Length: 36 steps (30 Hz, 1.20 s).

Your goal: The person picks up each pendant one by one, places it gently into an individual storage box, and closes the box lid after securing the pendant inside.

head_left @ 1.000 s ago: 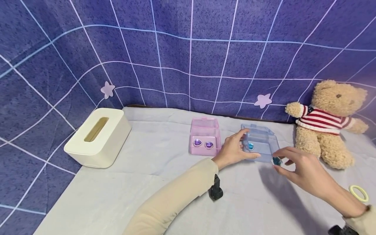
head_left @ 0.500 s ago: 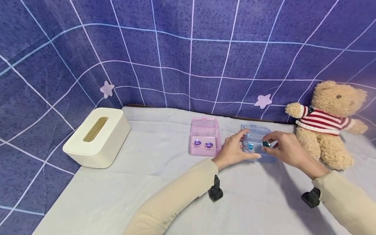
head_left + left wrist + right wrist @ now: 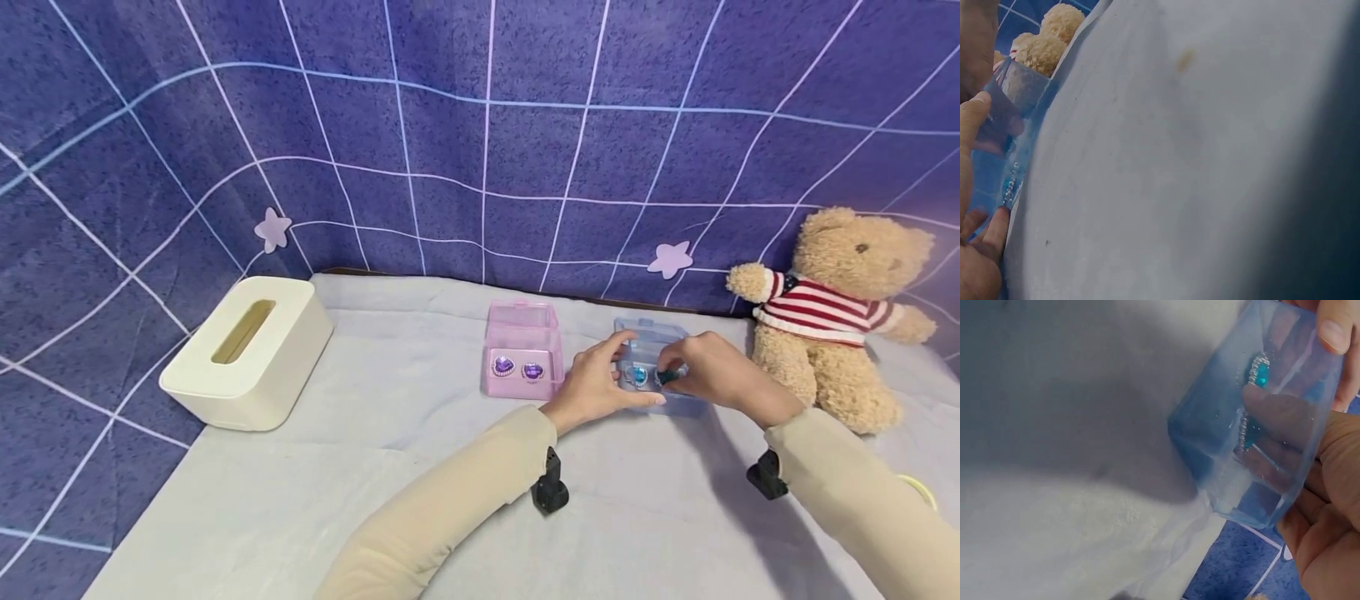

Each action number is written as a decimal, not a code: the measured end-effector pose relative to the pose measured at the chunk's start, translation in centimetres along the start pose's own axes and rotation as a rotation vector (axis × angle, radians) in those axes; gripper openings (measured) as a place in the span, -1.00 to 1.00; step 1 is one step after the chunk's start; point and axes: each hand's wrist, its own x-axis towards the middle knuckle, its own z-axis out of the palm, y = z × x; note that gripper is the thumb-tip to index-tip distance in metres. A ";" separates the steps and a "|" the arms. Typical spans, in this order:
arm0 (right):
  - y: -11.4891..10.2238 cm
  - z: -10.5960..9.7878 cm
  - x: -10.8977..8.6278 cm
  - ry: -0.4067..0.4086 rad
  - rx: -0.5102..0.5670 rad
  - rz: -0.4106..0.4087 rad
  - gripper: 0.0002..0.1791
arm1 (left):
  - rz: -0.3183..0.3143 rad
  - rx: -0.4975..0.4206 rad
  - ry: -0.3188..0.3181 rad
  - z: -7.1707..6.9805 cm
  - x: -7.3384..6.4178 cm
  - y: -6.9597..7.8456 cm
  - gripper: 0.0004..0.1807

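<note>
A see-through blue box (image 3: 684,407) stands on the cloth with its lid raised. My left hand (image 3: 588,382) grips its left side, the thumb along the front and the fingertips farther back. Inside, at the left, lies a bright blue jewel (image 3: 638,377) with a silvery beaded rim. My right hand (image 3: 716,373) reaches into the box and pinches a dark teal jewel (image 3: 666,377) beside it, partly covered by the fingers. Through the box wall (image 3: 1204,450) in the right wrist view, both jewels sit close together near the bottom.
An open pink box (image 3: 522,313) holding two purple jewels (image 3: 533,371) is left of the blue one. A cream tissue box (image 3: 255,358) stands farther left. A teddy bear (image 3: 817,333) sits at right, near a yellow ring (image 3: 918,490) half behind the right sleeve.
My right hand has carried the dark teal jewel left from outside the blue box, over its edge and down into it. The left hand has kept its grip.
</note>
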 end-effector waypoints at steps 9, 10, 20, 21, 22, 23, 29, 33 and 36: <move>0.5 0.7 0.2 -0.033 -0.017 -0.054 -0.75 | -0.007 0.016 0.002 0.2 -0.1 0.1 -0.02; 0.5 0.7 0.2 -0.031 -0.013 -0.058 -0.75 | -0.007 0.018 0.003 0.2 -0.1 0.1 -0.02; 0.7 0.1 0.3 0.086 0.057 -0.055 -0.86 | -0.017 0.003 0.007 0.1 -0.2 0.1 -0.03; 0.8 -0.1 0.3 0.147 0.069 -0.042 -0.87 | -0.018 -0.003 0.006 0.1 -0.2 0.1 -0.03; 1.0 -0.4 0.2 0.213 0.089 -0.016 -0.88 | -0.018 -0.011 0.003 0.1 -0.2 0.1 -0.02; 1.1 -0.6 0.2 0.283 0.111 0.017 -0.89 | -0.018 -0.019 -0.001 0.1 -0.2 0.1 -0.02; 2.0 -1.0 0.5 0.488 0.255 0.388 -0.79 | -0.018 -0.025 -0.005 0.0 -0.2 0.2 -0.02; 2.2 -0.2 0.8 0.365 0.373 0.662 -0.50 | -0.031 -0.017 -0.004 0.0 0.0 0.3 -0.02; 2.4 0.6 1.2 0.281 0.547 0.794 -0.38 | -0.069 -0.019 -0.006 0.0 0.0 0.3 0.00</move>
